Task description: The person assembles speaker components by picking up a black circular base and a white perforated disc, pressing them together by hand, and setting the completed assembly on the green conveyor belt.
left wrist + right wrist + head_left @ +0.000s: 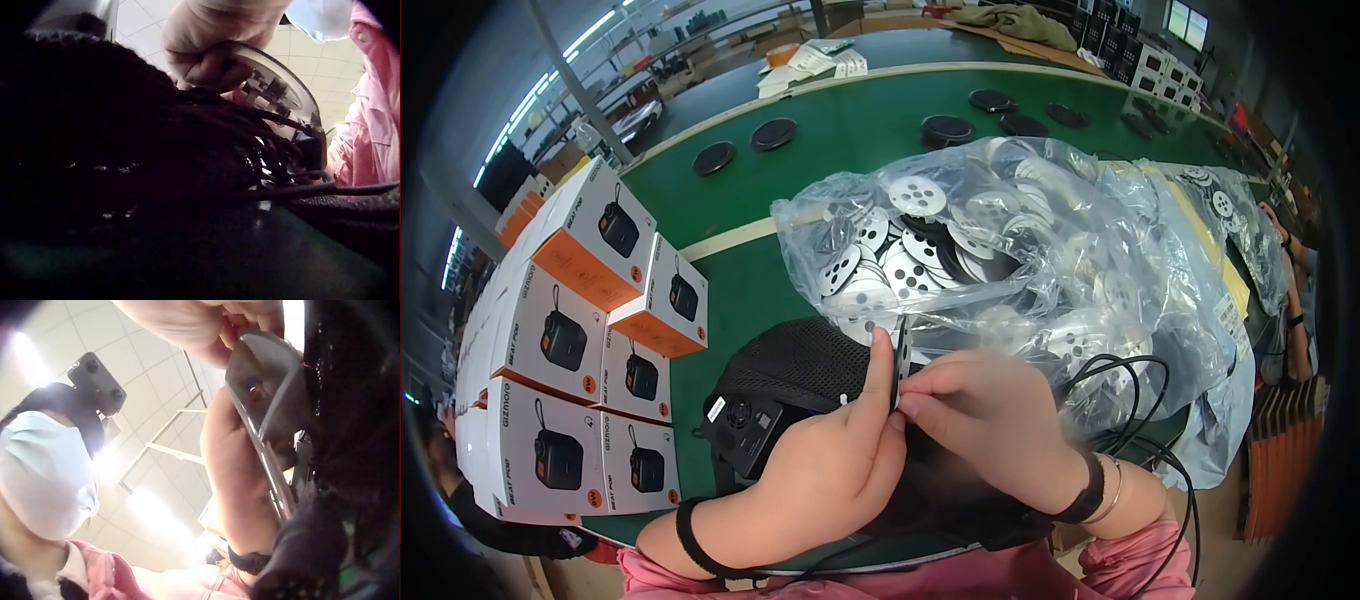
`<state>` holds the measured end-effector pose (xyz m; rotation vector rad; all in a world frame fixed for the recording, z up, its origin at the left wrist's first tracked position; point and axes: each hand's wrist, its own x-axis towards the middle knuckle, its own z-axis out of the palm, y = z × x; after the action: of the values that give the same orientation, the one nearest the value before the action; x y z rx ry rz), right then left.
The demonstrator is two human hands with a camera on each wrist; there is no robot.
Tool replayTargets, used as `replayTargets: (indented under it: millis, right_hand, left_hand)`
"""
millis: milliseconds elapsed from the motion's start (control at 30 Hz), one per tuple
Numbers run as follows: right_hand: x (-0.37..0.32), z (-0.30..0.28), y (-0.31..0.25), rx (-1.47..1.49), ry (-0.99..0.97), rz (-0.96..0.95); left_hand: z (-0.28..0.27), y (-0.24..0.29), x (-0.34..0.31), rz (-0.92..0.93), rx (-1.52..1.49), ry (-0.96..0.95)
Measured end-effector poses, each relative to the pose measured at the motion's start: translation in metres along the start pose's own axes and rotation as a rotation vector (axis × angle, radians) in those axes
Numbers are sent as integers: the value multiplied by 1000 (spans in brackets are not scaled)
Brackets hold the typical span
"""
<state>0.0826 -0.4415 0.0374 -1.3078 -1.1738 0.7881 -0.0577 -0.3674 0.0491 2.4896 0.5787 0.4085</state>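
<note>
On the near side of the bag (1170,335), the left hand (825,468) holds a disc (904,352) between thumb and fingers while the right hand (1000,415) pinches its edge; boxes (550,335) stand left of the bag, and black rounds (948,129) lie beyond it

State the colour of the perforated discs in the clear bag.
The perforated discs are white, with black pieces among them; best in the head view.

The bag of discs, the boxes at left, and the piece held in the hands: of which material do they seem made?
Bag: thin clear plastic film, glossy; wrinkles catch light.
Boxes: likely smooth printed cardboard, by flat faces and crisp edges.
Held piece: seems rigid, with smooth, shiny rim in the left wrist view; plastic or metal, unclear.
</note>
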Motion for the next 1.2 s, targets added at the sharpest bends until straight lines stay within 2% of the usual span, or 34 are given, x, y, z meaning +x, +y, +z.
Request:
replayTargets:
  millis: [367, 567, 667, 767, 833, 867, 933, 967, 1033, 1067, 1133, 1167, 1200]
  right_hand:
    - [-3, 2, -3, 93, 19, 26]
    - [-3, 2, -3, 24, -13, 63]
    - [-2, 3, 0, 36, 0, 59]
    - [-1, 4, 2, 93, -3, 84]
    - [-1, 4, 3, 97, -14, 81]
    - [-1, 3, 4, 95, -14, 81]
    - [-1, 0, 8, 84, -58, -20]
    - [-1, -1, 9, 82, -58, -21]
    - [-3, -2, 13, 315, -131, 56]
    - [-2, -6, 10, 312, -131, 54]
    - [-1, -14, 0, 446, -198, 236]
    - [-2, -16, -1, 444, -202, 235]
    - [-2, -17, -2, 571, -140, 184]
  left_hand:
    - [4, 1, -2, 40, 129, 61]
    - [5, 6, -3, 7, 196, 62]
    - [4, 10, -3, -78, 186, -17]
    - [4, 9, -3, -46, 185, -26]
    - [3, 5, -3, 71, 204, 20]
    - [1, 5, -3, 72, 203, 21]
    - [-5, 3, -2, 83, -56, -43]
    - [-8, 3, -1, 84, -57, -42]
    - [-15, 1, 1, 50, -207, -74]
    - [-21, 0, 3, 25, -227, -42]
    - [-29, -11, 3, -30, -279, 100]
    - [-41, -14, 4, -116, -329, 121]
    - [-47, -16, 6, -184, -470, 222]
